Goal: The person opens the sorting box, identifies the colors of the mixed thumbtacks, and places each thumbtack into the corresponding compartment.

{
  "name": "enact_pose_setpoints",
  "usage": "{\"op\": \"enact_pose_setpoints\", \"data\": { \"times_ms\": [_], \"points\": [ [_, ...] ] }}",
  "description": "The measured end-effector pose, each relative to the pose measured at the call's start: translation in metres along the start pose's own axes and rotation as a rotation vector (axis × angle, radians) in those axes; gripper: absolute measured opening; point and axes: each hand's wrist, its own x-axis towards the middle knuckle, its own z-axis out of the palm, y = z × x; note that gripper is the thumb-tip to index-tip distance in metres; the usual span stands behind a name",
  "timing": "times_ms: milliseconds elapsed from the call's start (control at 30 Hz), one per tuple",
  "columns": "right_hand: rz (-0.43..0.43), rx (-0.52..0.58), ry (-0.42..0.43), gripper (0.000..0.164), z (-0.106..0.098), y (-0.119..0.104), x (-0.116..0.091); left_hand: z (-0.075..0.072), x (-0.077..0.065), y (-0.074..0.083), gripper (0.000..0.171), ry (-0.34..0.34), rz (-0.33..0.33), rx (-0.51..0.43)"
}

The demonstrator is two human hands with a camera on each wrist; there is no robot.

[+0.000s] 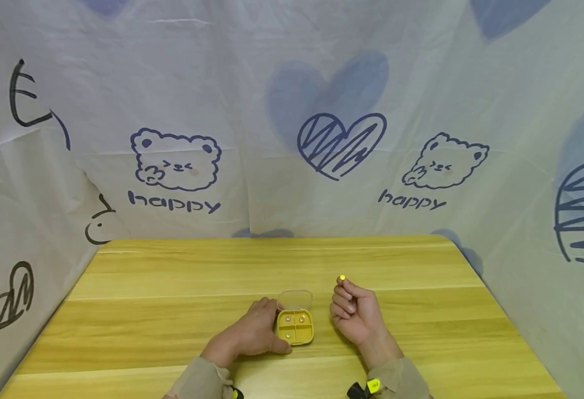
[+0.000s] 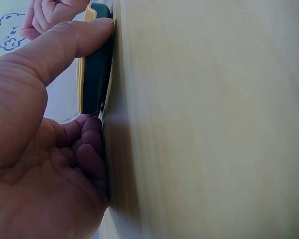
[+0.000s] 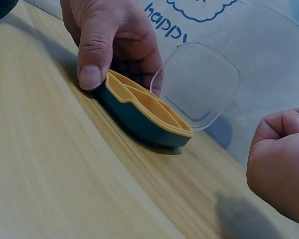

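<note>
A small pill box (image 1: 304,334) with a yellow divided inside lies on the table; its dark green shell (image 3: 139,127) shows in the right wrist view. Its clear lid (image 1: 294,300) stands raised at the far side. Small round pieces lie in three compartments, while the near right one shows its bare floor. My left hand (image 1: 254,332) grips the box from the left, thumb (image 2: 84,37) at the near corner and fingers along the far side. To the right of the box, my right hand (image 1: 357,313) is raised, pinching a tiny round yellow piece (image 1: 342,277) between thumb and forefinger.
The wood-grain table (image 1: 172,282) spreads around the box on every side. Behind and beside it hangs a pale cloth (image 1: 252,177) printed with bears and hearts. Dark wrist straps (image 1: 357,390) with yellow tags sit at both sleeves.
</note>
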Motion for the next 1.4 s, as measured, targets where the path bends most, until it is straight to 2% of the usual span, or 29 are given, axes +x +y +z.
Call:
{"op": "enact_pose_setpoints", "data": {
  "times_ms": [367,533,667,833,933,1033,1233,1300,1400],
  "points": [
    [0.004,0.005,-0.01,0.027,0.001,0.001,0.0,0.001,-0.001,-0.001,0.074,0.018,0.003,0.006],
    [-0.005,-0.023,0.022,0.024,0.002,0.002,0.0,0.002,-0.002,-0.001,0.074,0.012,0.0,0.005],
    [-0.015,-0.097,0.069,0.02,0.006,0.004,-0.001,0.002,-0.002,-0.001,0.074,0.008,-0.006,0.002],
    [0.003,-0.253,0.093,0.024,0.012,0.006,-0.001,0.002,-0.001,-0.002,0.073,0.004,-0.009,0.004],
    [0.006,-0.38,0.095,0.028,0.014,0.007,-0.002,0.003,0.0,-0.002,0.073,0.002,-0.01,0.005],
    [-0.008,-0.57,0.116,0.029,0.015,0.008,-0.003,0.002,0.0,-0.002,0.073,0.003,-0.009,0.009],
    [0.001,-1.041,0.163,0.014,0.021,0.009,-0.005,0.003,0.002,-0.003,0.074,0.003,-0.018,0.012],
    [-0.002,-1.205,0.148,0.015,0.024,0.01,-0.005,0.003,0.002,-0.003,0.074,0.005,-0.019,0.011],
    [-0.029,-1.458,0.079,0.016,0.03,0.011,-0.007,0.003,0.003,-0.003,0.073,0.004,-0.018,0.006]
  ]
}}
